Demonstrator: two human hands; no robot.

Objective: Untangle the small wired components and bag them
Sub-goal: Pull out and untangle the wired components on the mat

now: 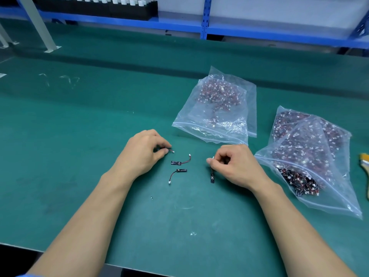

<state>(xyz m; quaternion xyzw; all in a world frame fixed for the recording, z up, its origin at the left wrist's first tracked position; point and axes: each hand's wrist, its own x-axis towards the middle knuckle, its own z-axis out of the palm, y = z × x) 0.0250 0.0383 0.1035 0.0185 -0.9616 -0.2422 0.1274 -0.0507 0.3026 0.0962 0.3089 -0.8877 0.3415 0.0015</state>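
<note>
Upper loose component [180,161] lay flat on the green mat [79,126] between the hands, lead curling up to the right; lower loose component [178,173] lay just beneath it, lead trailing down-left.

I saw the left hand [143,152] curled, thumb and fingertips pinching a third component [171,151], white connector poking out to the right; the right hand [237,166] was also curled, pinching a fourth component [212,177] by its lead, black strip hanging toward the mat; I could not tell whether it touched.

Centre bag [215,108], clear and partly filled, lay beyond the hands; right bag [307,156] lay just beside the right hand, packed full, with a rear bag [287,118] tucked behind it; a brush [365,166] sat at the right edge.

Mat was scuffed, with small white scraps; blue shelving [203,21] ran along the far side, holding a black tray [95,9] of white parts; a grey post [38,25] stood at the far left.
</note>
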